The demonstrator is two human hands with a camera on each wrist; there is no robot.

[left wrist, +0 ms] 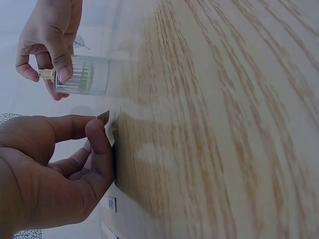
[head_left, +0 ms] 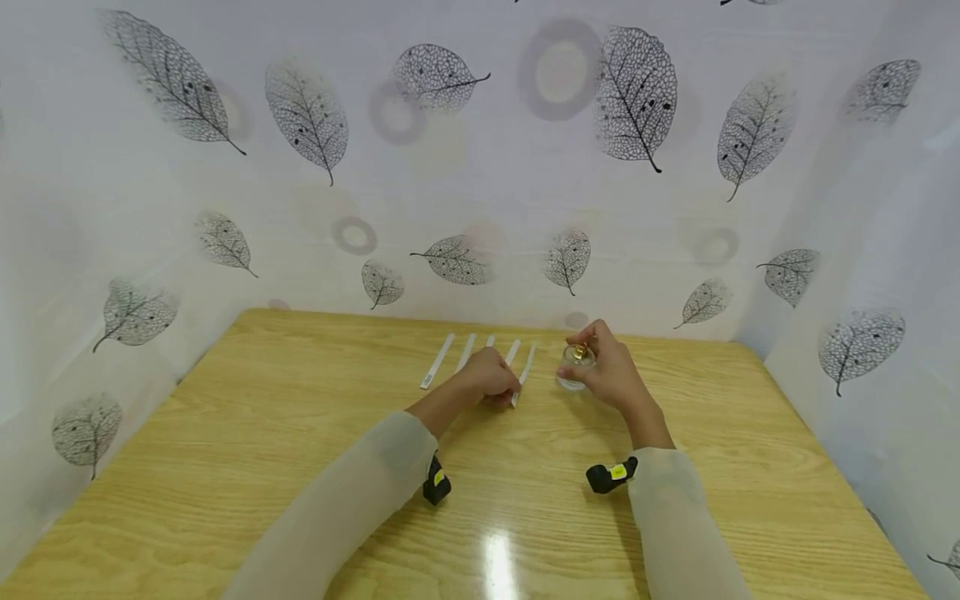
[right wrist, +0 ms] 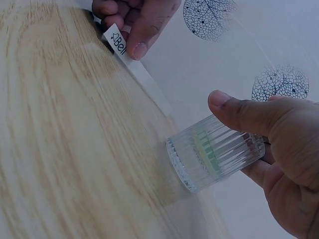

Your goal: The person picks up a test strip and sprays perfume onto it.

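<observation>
My left hand [head_left: 489, 377] pinches the near end of a narrow white paper strip [right wrist: 144, 82] between thumb and fingers. Printed letters reading "Bell" show on that end, which is lifted a little off the table. To its right, my right hand [head_left: 615, 375] grips a clear ribbed glass perfume bottle [right wrist: 212, 152] by its sides, thumb on one side and fingers on the other. A gold spray nozzle [left wrist: 47, 74] tops the bottle, and a green label shows through the glass. The bottle stands upright; whether its base touches the table I cannot tell.
Several more white strips, such as the leftmost strip [head_left: 437, 362], lie in a row left of the held one, some partly behind my left hand. A leaf-patterned curtain [head_left: 480, 192] borders the back and sides of the wooden table [head_left: 300, 417].
</observation>
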